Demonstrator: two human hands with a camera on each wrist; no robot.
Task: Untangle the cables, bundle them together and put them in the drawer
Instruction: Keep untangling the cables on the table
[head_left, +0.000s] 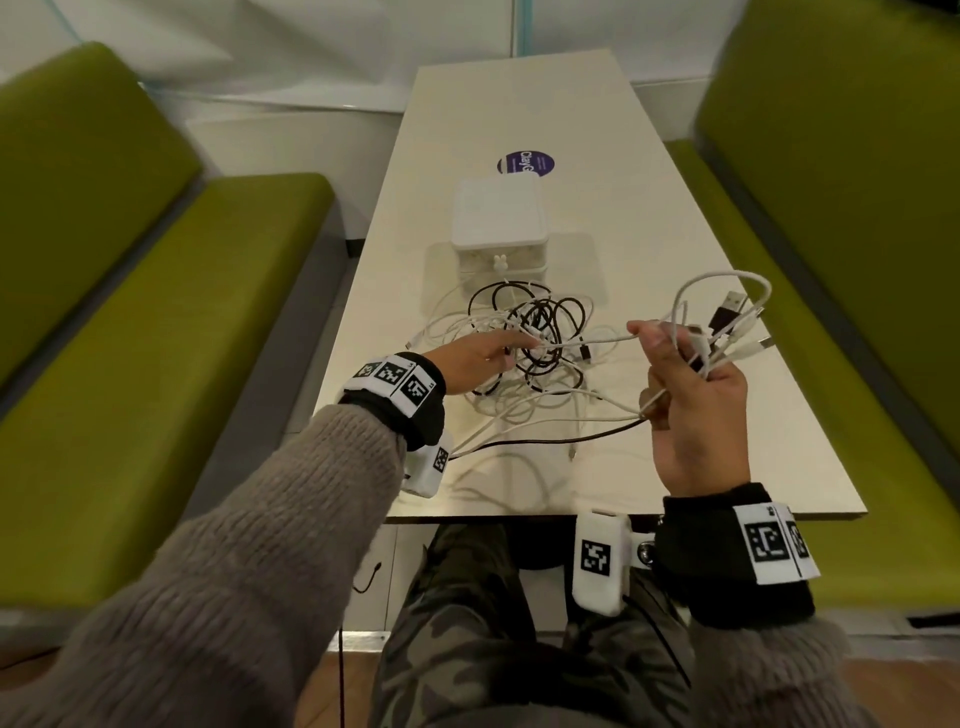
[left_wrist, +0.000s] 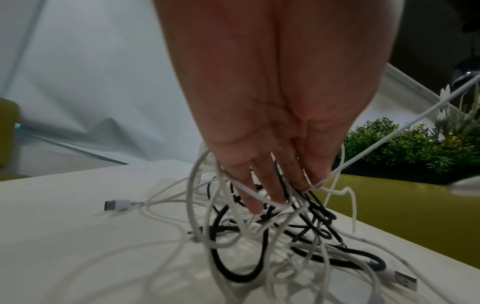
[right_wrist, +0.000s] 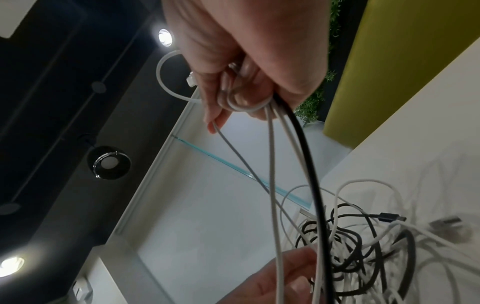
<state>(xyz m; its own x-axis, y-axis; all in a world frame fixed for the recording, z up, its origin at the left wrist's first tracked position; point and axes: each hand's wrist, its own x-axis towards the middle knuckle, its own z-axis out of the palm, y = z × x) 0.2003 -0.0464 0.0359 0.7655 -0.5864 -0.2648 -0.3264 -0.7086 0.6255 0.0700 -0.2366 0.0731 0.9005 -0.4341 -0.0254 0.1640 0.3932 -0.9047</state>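
Note:
A tangle of white and black cables lies on the cream table, in front of a small white drawer box. My left hand reaches palm-down into the tangle and pinches a taut white cable at its fingertips. My right hand is raised above the table's right side, gripping several cable ends with their plugs sticking out. A black cable and white ones run from that fist down to the tangle.
Green padded benches flank the table on both sides. A round purple sticker sits behind the drawer box. The table's near edge is just above my lap. Plants stand beyond the right bench.

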